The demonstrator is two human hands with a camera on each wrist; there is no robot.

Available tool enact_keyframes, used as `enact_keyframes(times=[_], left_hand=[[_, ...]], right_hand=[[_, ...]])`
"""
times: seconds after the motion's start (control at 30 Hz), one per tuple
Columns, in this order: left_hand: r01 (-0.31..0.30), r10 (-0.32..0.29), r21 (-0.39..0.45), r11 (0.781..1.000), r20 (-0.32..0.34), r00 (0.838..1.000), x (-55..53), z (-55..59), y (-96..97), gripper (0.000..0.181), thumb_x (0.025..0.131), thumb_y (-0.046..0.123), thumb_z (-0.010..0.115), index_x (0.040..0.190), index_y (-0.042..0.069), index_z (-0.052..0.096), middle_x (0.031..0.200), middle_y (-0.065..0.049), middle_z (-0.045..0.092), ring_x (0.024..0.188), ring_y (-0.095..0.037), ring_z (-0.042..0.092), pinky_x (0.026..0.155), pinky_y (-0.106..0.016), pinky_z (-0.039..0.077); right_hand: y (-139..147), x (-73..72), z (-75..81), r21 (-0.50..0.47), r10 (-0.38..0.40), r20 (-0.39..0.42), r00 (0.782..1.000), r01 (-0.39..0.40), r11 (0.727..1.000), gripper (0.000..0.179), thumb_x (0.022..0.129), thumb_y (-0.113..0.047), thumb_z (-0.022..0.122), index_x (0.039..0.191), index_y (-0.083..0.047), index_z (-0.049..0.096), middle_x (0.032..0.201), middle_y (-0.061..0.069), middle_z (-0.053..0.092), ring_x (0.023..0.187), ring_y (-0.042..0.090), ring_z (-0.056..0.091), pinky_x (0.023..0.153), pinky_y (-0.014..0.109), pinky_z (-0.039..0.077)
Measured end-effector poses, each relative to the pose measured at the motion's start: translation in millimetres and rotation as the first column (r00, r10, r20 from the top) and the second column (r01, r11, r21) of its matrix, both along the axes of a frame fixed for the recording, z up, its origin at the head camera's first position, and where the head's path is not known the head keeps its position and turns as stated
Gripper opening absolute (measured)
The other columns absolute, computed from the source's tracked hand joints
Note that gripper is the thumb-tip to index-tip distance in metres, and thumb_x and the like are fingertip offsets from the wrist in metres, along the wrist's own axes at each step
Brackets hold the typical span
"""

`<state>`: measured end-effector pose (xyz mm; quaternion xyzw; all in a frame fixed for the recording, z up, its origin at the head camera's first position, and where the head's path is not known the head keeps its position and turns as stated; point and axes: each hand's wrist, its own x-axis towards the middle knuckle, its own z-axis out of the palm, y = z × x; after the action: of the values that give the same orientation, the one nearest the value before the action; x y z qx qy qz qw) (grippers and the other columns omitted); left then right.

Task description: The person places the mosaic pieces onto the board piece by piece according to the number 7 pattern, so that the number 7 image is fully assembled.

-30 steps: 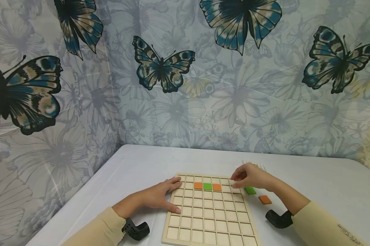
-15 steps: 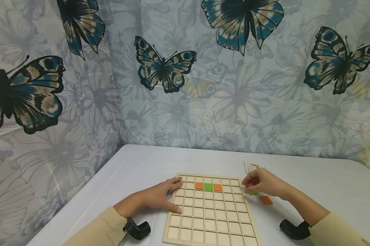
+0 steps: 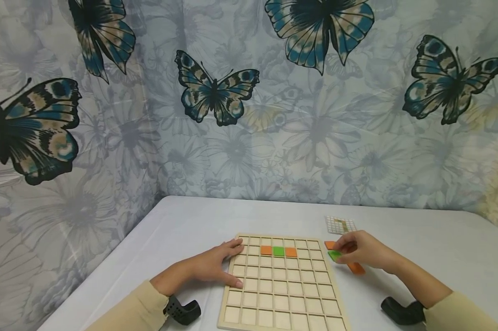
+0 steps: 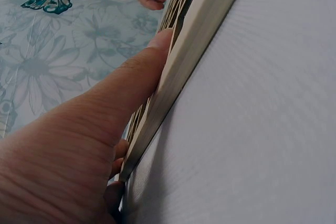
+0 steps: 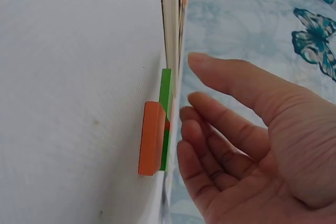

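Note:
A pale wooden grid board [image 3: 282, 288] lies on the white table. In one of its upper rows sit an orange tile [image 3: 266, 250], a green tile [image 3: 278, 251] and another orange tile [image 3: 291, 252], side by side. My left hand [image 3: 209, 264] rests on the board's left edge, thumb and fingers spread; the left wrist view has the thumb [image 4: 139, 72] lying on the rim. Beyond the right edge, my right hand [image 3: 366, 250] hovers over loose tiles, partly hiding them: a green one [image 3: 333, 255] and orange ones [image 3: 357, 269]. Its thumb and fingers are apart and hold nothing in the right wrist view.
A small printed grid card [image 3: 339, 225] lies behind the right hand, marked with coloured squares. A black wrist device [image 3: 183, 311] hangs under the left sleeve, another [image 3: 402, 311] under the right. Butterfly-patterned cloth [image 3: 249, 161] rises behind the table.
My right hand has moved right from the board's upper right corner to over the loose tiles. An orange tile near that corner now shows. My left hand stays in place.

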<state>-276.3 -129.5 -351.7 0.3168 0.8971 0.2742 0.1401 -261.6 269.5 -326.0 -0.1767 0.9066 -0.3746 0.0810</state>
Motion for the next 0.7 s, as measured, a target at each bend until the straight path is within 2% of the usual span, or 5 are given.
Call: enact_keyframes(times=[0.33, 0.5, 0.7], left_hand=[[-0.010, 0.010, 0.018, 1.000, -0.003, 1.000, 0.9, -3.5, -2.1, 0.092, 0.074, 0.046, 0.075, 0.147, 0.011, 0.031, 0.157, -0.002, 0.015, 0.145, -0.032, 0.010, 0.112, -0.056, 0.018], [-0.002, 0.003, 0.019, 1.000, -0.010, 1.000, -0.5, -3.4, -1.8, 0.092, 0.074, 0.046, 0.075, 0.147, 0.011, 0.031, 0.157, -0.002, 0.015, 0.145, -0.032, 0.010, 0.112, -0.056, 0.018], [-0.002, 0.003, 0.018, 1.000, -0.013, 1.000, -0.8, -3.0, -1.4, 0.092, 0.074, 0.046, 0.075, 0.146, 0.011, 0.032, 0.157, -0.002, 0.015, 0.145, -0.033, 0.010, 0.112, -0.056, 0.018]], right_hand=[[0.4, -1.9, -4.7, 0.069, -0.023, -0.071, 0.997, 0.028, 0.997, 0.035, 0.073, -0.018, 0.078, 0.099, 0.003, 0.067, 0.096, 0.008, 0.066, 0.082, 0.016, 0.057, 0.067, 0.021, 0.049], [2.0, -3.3, -7.0, 0.088, -0.052, -0.069, 0.996, 0.058, 0.994, 0.034, 0.073, -0.016, 0.078, 0.099, 0.003, 0.067, 0.095, 0.006, 0.065, 0.080, 0.016, 0.055, 0.065, 0.022, 0.048], [3.7, -3.9, -8.4, 0.082, -0.030, -0.072, 0.997, 0.036, 0.996, 0.034, 0.074, -0.017, 0.078, 0.098, 0.003, 0.067, 0.094, 0.006, 0.064, 0.078, 0.013, 0.055, 0.065, 0.021, 0.048]])
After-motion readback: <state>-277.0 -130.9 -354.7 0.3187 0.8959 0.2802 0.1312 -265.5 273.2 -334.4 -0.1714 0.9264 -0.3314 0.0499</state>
